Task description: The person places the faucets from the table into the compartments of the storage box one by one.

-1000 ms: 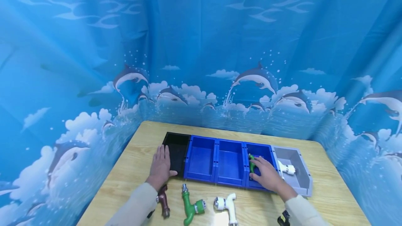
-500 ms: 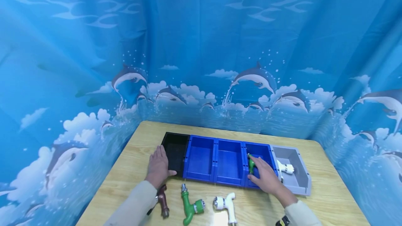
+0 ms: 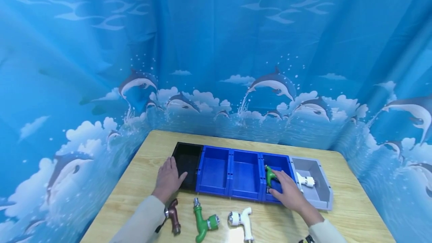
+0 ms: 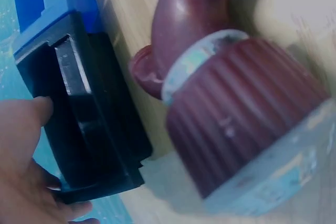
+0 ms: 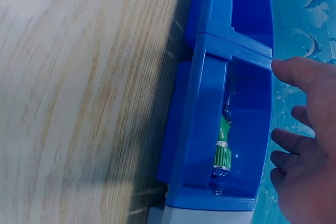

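Observation:
A green tap [image 3: 269, 174] lies inside the rightmost blue bin [image 5: 194, 156]. My right hand [image 3: 287, 192] hovers over that bin with fingers spread and loosely bent; the right wrist view shows the tap lying apart from the fingers. At the black bin [image 3: 186, 162], my left hand [image 3: 167, 181] reaches along the left rim, fingers extended, its thumb over the near part of the bin. Below the left hand, a dark red tap [image 3: 173, 217] lies on the table, large in the left wrist view. Beside it are another green tap [image 3: 203, 223] and a white tap [image 3: 243, 220].
Two more blue bins [image 3: 230, 171] join the black bin to the rightmost blue one. A grey bin [image 3: 328, 183] at the right end holds a white tap [image 3: 306, 181]. Behind the wooden table [image 3: 152, 145] hangs a blue dolphin-print curtain [image 3: 216, 55].
My right hand has drawn back slightly toward me, so more of the green tap in the bin shows. The left hand stays at the black bin, its thumb angled up more.

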### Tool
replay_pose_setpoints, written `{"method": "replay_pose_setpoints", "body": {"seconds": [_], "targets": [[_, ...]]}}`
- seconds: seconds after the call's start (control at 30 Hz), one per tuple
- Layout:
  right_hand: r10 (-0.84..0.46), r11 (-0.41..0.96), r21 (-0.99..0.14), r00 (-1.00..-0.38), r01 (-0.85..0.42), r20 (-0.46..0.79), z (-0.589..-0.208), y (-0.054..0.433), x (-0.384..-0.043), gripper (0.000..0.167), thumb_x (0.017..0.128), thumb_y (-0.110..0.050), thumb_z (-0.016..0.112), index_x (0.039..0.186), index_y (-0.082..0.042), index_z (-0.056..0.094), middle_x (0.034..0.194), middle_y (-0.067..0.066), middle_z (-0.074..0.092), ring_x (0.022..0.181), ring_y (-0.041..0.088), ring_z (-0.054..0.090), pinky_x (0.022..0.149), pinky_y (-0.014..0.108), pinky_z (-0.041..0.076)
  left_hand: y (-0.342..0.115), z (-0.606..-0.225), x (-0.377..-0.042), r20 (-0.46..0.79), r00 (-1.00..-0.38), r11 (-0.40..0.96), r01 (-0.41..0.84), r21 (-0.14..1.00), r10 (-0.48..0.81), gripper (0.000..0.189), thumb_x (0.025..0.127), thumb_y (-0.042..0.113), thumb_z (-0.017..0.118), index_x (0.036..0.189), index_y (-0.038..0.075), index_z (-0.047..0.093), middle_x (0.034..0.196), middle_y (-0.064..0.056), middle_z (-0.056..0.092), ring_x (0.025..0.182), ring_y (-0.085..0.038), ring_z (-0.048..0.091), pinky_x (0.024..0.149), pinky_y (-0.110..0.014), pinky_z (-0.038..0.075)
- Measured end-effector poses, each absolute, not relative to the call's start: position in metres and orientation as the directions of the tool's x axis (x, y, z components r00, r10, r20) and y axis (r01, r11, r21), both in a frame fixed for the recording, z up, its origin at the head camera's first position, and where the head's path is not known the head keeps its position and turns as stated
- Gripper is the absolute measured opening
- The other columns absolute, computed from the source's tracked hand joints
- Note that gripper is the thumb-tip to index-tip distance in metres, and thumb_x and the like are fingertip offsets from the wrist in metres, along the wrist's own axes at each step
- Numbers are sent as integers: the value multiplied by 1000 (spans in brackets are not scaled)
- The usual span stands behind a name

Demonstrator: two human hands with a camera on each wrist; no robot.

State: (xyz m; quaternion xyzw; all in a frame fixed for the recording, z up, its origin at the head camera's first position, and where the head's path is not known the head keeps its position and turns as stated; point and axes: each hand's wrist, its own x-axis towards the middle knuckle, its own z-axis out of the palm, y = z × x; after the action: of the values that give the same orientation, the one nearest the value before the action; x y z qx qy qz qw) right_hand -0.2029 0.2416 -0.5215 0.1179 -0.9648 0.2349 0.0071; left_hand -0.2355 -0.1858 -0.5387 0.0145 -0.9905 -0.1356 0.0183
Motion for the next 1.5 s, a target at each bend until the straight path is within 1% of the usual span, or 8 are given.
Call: {"method": "replay_pose_setpoints", "body": {"seconds": [0.17,0.3,0.53,0.7,0.87,1.03,1.23,1.5], "targets": [[-219,858,-461,-973,-226,68,-523,240,-203,70,89,-26,69,147,-1,37,147,28,37,138,49,25,104,70,26,-197,-542,-242,102,-994,958,-11,287,-42,78,96,36,58,148,-11,23,143,-33,37,134,-46,35,109,-60,30],[-228,847,-474,-970,-238,81,-528,237,-203,70,89,-25,69,146,0,37,147,28,37,139,49,25,106,69,25,-210,-542,-250,129,-991,952,0,307,-42,71,97,31,56,147,-10,27,141,-33,41,133,-48,35,108,-62,30],[-240,826,-492,-961,-275,134,-530,229,-199,65,88,-22,71,143,-1,43,146,27,40,137,49,30,105,68,27,-222,-549,-260,138,-990,942,25,334,-22,68,98,27,53,146,-12,26,146,-34,34,137,-51,26,111,-63,25],[-274,811,-485,-944,-329,182,-531,218,-193,65,86,-19,73,142,-2,46,145,25,43,134,47,35,106,66,29,-221,-555,-261,139,-990,941,35,335,-12,72,97,26,56,148,-11,22,148,-33,31,138,-51,25,110,-63,25],[-281,794,-492,-934,-356,222,-532,209,-184,62,84,-17,75,140,-5,50,143,18,48,133,43,40,106,64,32,-213,-556,-262,140,-990,949,53,311,9,77,94,28,60,149,-9,21,148,-31,32,136,-51,28,109,-63,28],[-304,775,-481,-909,-411,287,-530,197,-174,53,82,-14,76,131,-6,59,136,16,56,129,40,47,103,61,38,-206,-556,-265,107,-994,956,49,291,18,83,93,35,61,152,-6,17,156,-25,21,139,-50,23,110,-63,27],[-386,735,-487,-882,-471,270,-528,187,-160,46,82,-15,75,125,-5,63,131,14,60,128,39,48,102,62,38,-205,-553,-264,70,-997,955,41,293,22,86,93,37,61,153,-4,15,159,-22,15,140,-50,21,110,-63,27],[-473,700,-495,-854,-514,217,-534,180,-149,49,83,-21,75,128,-6,60,130,13,60,127,41,48,101,63,38,-206,-551,-263,32,-999,953,44,300,36,88,92,33,63,154,-2,11,159,-22,14,140,-50,19,107,-66,27]]}}
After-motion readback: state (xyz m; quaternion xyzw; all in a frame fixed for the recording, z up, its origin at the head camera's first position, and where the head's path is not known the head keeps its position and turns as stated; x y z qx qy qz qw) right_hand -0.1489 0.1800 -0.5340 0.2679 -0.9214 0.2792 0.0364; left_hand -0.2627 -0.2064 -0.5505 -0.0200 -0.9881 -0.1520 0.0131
